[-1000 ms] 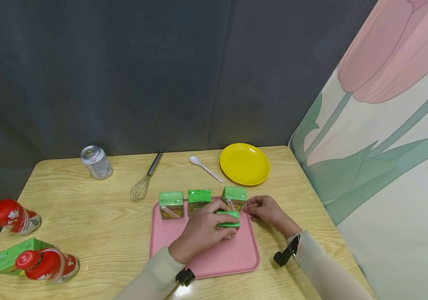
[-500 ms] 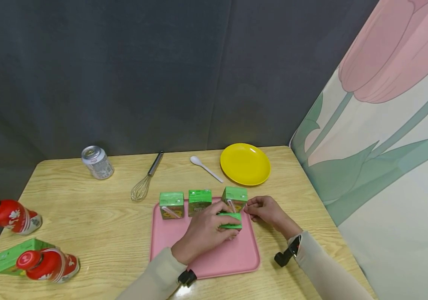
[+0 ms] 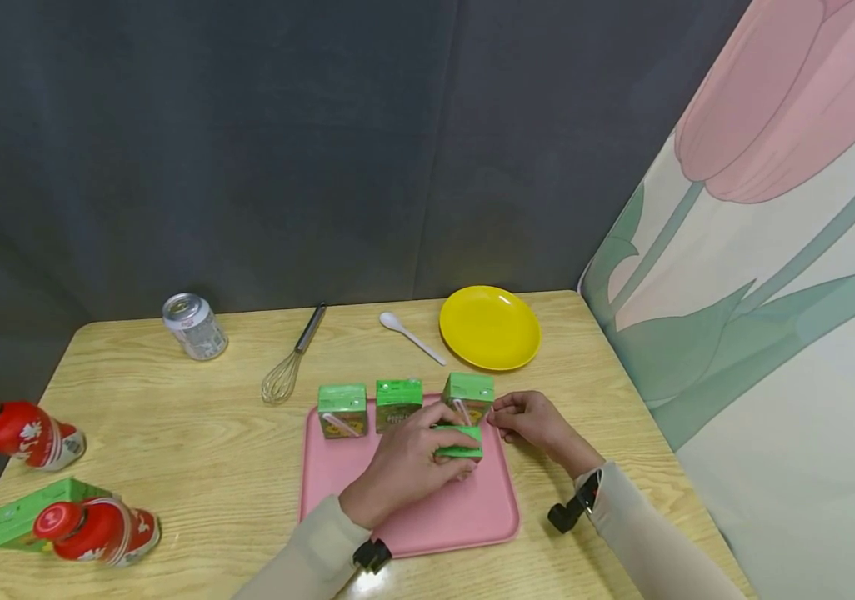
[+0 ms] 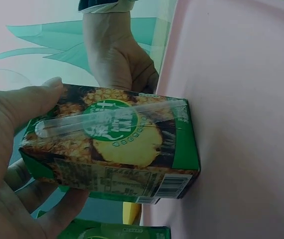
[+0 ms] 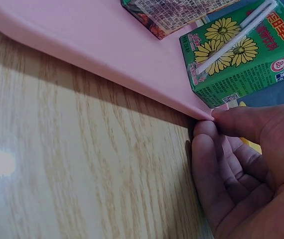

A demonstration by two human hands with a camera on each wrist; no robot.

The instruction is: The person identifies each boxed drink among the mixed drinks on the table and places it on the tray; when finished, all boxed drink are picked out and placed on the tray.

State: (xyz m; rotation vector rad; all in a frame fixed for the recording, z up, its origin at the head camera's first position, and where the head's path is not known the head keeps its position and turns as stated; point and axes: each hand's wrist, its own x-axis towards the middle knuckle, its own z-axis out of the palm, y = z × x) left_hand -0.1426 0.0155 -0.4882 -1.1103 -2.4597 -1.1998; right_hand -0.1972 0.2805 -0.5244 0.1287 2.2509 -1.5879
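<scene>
My left hand grips a green juice box with a pineapple picture and a wrapped straw. In the left wrist view its lower end meets the pink tray. Thumb and fingers lie on opposite sides of the box. My right hand pinches the tray's right rim near the far corner, between thumb and fingers. Along the tray's far side stand three more juice boxes: one at left, one in the middle, and one with yellow flowers right beside my right hand.
Behind the tray lie a whisk, a white spoon and a yellow plate. A silver can stands at the back left. Two red bottles and another green juice box are at the left of the table.
</scene>
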